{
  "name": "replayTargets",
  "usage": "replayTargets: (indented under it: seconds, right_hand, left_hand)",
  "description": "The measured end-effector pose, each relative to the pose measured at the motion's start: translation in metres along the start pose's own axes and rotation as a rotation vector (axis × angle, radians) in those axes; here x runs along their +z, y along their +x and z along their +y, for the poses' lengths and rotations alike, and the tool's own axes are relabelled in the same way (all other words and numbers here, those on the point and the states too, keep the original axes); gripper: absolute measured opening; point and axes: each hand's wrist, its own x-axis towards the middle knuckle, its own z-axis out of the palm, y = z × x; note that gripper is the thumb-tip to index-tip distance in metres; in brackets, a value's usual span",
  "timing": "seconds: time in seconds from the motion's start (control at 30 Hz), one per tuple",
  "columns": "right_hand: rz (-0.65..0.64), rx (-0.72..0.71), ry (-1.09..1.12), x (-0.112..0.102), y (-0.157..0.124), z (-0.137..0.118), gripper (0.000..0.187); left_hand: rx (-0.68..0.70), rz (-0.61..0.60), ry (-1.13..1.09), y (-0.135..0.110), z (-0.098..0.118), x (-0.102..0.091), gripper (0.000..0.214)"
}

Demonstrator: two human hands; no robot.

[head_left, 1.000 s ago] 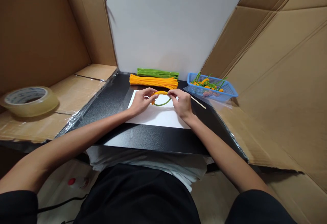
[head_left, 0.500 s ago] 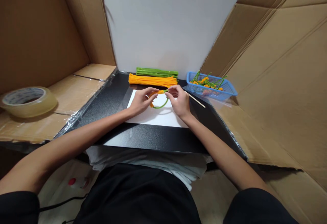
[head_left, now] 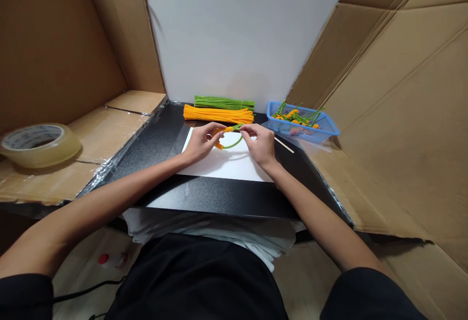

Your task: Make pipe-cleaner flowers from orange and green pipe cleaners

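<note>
My left hand (head_left: pixel 200 143) and right hand (head_left: pixel 259 145) are close together in front of me, backs up, with the fingers curled inward and pinching. The fingertips (head_left: pixel 245 129) of the two hands are just apart. My bare left forearm (head_left: pixel 135 178) slants in low from the side, my right forearm (head_left: pixel 310 208) comes up more steeply — both wrists are only slightly bent, and neither arm crosses the other.

Left hand (head_left: pixel 201 143) and right hand (head_left: pixel 259 147) on an orange-and-green pipe-cleaner ring (head_left: pixel 237 141)
</note>
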Motion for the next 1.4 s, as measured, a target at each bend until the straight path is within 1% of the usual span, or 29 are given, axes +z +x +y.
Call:
replayTargets:
  seconds: [0.1,0.17,0.3,0.47,0.6,0.7,0.93,1.27,1.33,1.4]
  right_hand:
    - [-0.039,-0.165,-0.094,-0.002,0.001,0.001,0.015]
    - [-0.069,-0.21,-0.131,-0.002,0.001,0.003,0.016]
    - [-0.107,-0.187,-0.14,-0.002,0.001,0.005,0.016]
    - [-0.192,-0.187,-0.098,0.0,0.0,0.001,0.015]
    - [-0.158,-0.151,-0.072,0.003,-0.002,-0.005,0.006]
    - [-0.147,-0.144,-0.094,0.003,-0.003,-0.007,0.008]
    - [-0.124,-0.103,-0.109,0.001,-0.002,-0.011,0.011]
    - [-0.224,-0.147,-0.087,0.004,-0.006,-0.009,0.011]
    - [-0.229,-0.163,-0.078,0.004,-0.005,-0.008,0.011]
    - [-0.206,-0.157,-0.071,0.004,-0.004,-0.007,0.01]
  left_hand:
    - [-0.008,0.009,-0.005,0.002,-0.003,-0.002,0.04]
    - [-0.009,-0.009,-0.015,0.002,-0.005,-0.004,0.041]
    - [-0.014,-0.06,-0.032,0.002,-0.005,-0.004,0.043]
    - [0.036,-0.105,0.107,0.002,-0.003,-0.004,0.043]
    - [0.047,-0.123,0.112,0.004,-0.002,-0.006,0.047]
    - [0.069,-0.138,0.122,0.004,0.0,-0.007,0.049]
    - [0.089,-0.107,0.148,0.003,0.003,-0.006,0.042]
    - [0.126,-0.113,0.206,-0.001,-0.005,-0.004,0.04]
    - [0.123,-0.116,0.21,-0.001,-0.005,-0.004,0.039]
    - [0.117,-0.107,0.225,0.0,-0.005,-0.004,0.037]
